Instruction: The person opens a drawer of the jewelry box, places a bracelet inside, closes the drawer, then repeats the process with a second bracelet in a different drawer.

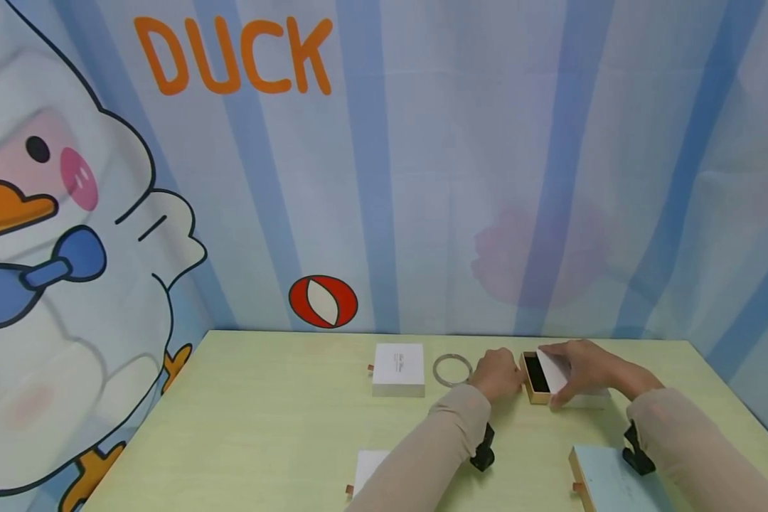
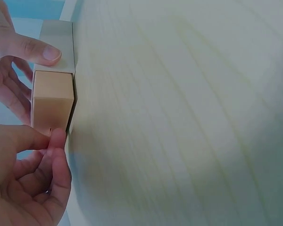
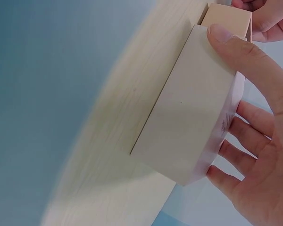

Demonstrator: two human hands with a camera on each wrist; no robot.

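Note:
A white sleeve box (image 3: 179, 108) lies on the table at the right, with its tan inner drawer (image 2: 52, 92) slid partly out to the left. The drawer's dark interior shows in the head view. My right hand (image 1: 585, 366) grips the white sleeve, the thumb on its near side and the fingers across to the far side. At the drawer's outer end my left hand (image 1: 499, 373) pinches with thumb and forefinger; the small pull tab there is mostly hidden by the fingertips.
Left of my left hand lies a grey ring (image 1: 452, 370), and beyond it another white box (image 1: 398, 370) with a brown tab. A partly covered white box (image 1: 369, 464) sits under my left forearm. Near the right forearm is a light blue box (image 1: 617, 476).

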